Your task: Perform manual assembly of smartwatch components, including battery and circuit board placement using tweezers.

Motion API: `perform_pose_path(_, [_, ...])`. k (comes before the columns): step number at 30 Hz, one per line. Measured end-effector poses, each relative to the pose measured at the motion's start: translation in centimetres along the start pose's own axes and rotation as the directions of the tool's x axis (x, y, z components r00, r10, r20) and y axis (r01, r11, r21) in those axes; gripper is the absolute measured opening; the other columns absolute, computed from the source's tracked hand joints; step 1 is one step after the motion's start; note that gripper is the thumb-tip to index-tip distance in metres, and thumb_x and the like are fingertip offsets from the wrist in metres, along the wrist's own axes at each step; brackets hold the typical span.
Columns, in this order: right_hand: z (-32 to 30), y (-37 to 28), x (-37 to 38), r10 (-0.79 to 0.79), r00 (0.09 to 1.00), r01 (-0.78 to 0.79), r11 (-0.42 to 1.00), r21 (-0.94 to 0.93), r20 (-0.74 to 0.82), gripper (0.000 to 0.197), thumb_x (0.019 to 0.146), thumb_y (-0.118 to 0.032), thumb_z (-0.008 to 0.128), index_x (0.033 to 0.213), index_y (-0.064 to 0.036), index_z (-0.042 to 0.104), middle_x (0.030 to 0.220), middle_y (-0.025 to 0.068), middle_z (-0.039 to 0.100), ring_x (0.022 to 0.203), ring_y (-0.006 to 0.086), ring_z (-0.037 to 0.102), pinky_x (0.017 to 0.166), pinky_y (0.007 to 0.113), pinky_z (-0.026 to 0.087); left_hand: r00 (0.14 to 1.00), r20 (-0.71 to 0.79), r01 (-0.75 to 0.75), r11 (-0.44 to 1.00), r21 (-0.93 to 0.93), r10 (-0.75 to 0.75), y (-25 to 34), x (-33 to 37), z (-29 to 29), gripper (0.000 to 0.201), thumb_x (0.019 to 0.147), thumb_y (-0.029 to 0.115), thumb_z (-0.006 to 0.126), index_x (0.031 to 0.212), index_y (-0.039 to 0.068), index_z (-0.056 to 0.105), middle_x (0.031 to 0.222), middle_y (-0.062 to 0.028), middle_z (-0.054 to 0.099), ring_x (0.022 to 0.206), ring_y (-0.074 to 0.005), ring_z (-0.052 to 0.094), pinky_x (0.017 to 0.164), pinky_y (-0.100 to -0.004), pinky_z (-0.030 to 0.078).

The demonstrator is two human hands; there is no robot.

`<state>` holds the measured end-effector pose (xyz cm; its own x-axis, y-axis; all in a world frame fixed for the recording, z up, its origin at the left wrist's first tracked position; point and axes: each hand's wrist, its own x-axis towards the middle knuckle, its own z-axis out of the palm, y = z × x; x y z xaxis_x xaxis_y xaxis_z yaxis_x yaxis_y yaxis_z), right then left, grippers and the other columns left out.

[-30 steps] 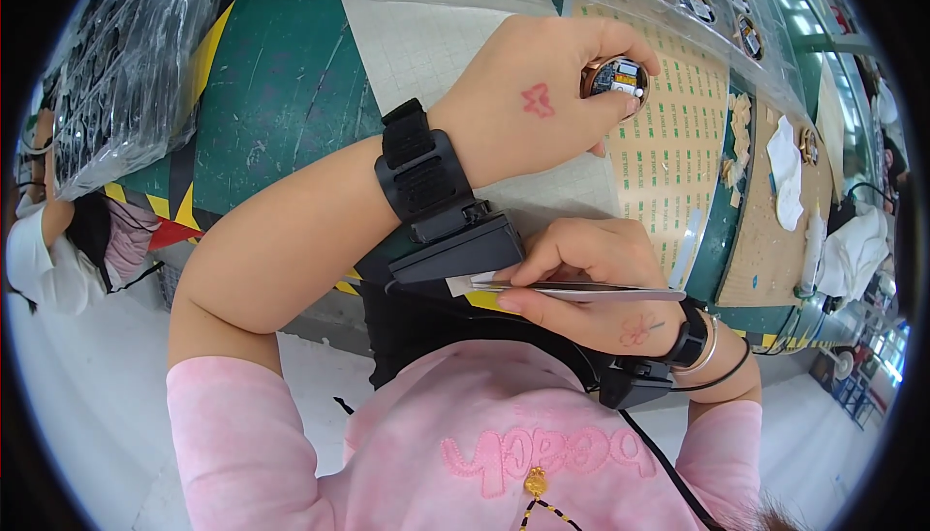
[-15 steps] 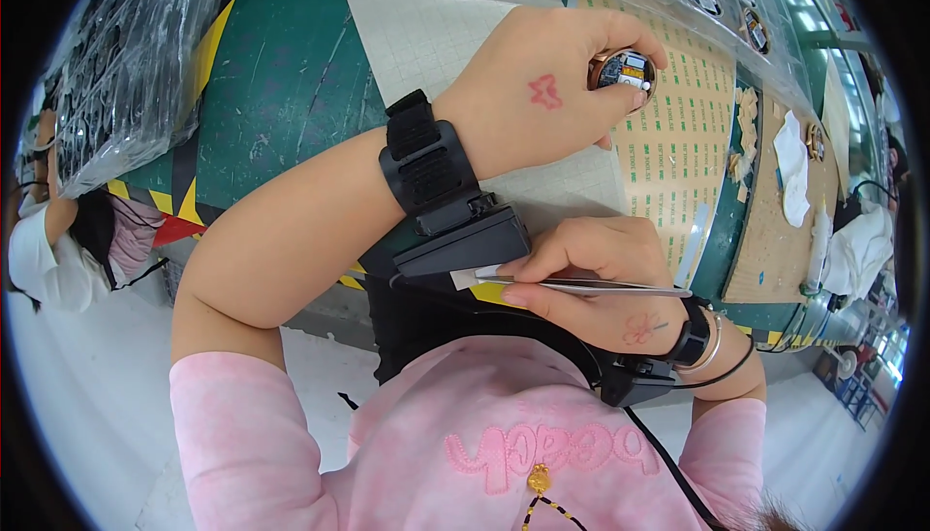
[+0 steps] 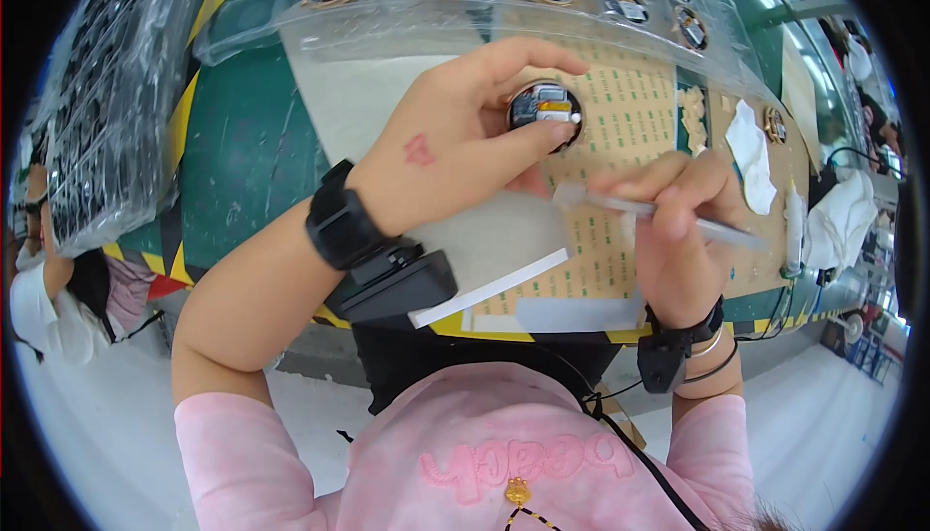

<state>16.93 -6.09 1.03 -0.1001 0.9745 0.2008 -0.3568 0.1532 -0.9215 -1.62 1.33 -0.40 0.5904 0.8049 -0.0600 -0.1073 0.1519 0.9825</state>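
A round watch case (image 3: 542, 107) with its circuit board and a small white part showing is held up over the table by my left hand (image 3: 441, 143). My left thumb lies across the near rim and the fingers curl behind the case. To the right and nearer to me, my right hand (image 3: 686, 231) grips metal tweezers (image 3: 719, 229), somewhat blurred. At the tweezers' tip is a small whitish piece (image 3: 570, 195), apart from the watch case. Below both hands lies a tan sheet (image 3: 601, 255) with rows of green print.
Clear plastic trays (image 3: 387, 22) holding several watch cases stand along the far side. A cardboard board (image 3: 775, 240) with a white cloth (image 3: 751, 158) lies at the right. Stacked plastic trays (image 3: 116, 95) rise at the left. A white strip (image 3: 494, 289) lies near the table's front edge.
My right hand has lifted the tweezers and the whitish piece from near my body up toward the watch case. My left hand, still holding the case, appears further left and lower.
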Motion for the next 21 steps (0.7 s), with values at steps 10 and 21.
perform_pose_path(10, [-1.2,0.4,0.9,-0.087,0.996,0.068,0.928,-0.367,-0.035,0.022,0.089,-0.021,0.061,0.089,-0.0053,0.046,0.090,0.0146,0.062,0.101,0.0342,0.061,0.081,0.037,0.052,0.994,0.073,0.085,0.992,-0.093,-0.079,0.6,-1.3,1.0,0.035,0.089,0.001,0.049,0.123,0.000,0.044,0.103,-0.0088,0.059,0.064,-0.0091,0.062,0.049,-0.0164,0.043])
perform_pose_path(21, [-1.2,0.3,1.1,-0.050,0.999,0.046,0.927,-0.373,-0.002,0.020,0.089,-0.019,0.061,0.089,-0.0057,0.046,0.088,0.0137,0.061,0.096,0.0348,0.064,0.076,0.035,0.054,0.986,0.106,0.136,0.989,-0.055,-0.130,1.5,-1.5,0.6,0.033,0.091,0.009,0.044,0.121,-0.005,0.046,0.100,-0.0124,0.063,0.064,-0.0077,0.060,0.050,-0.0164,0.044])
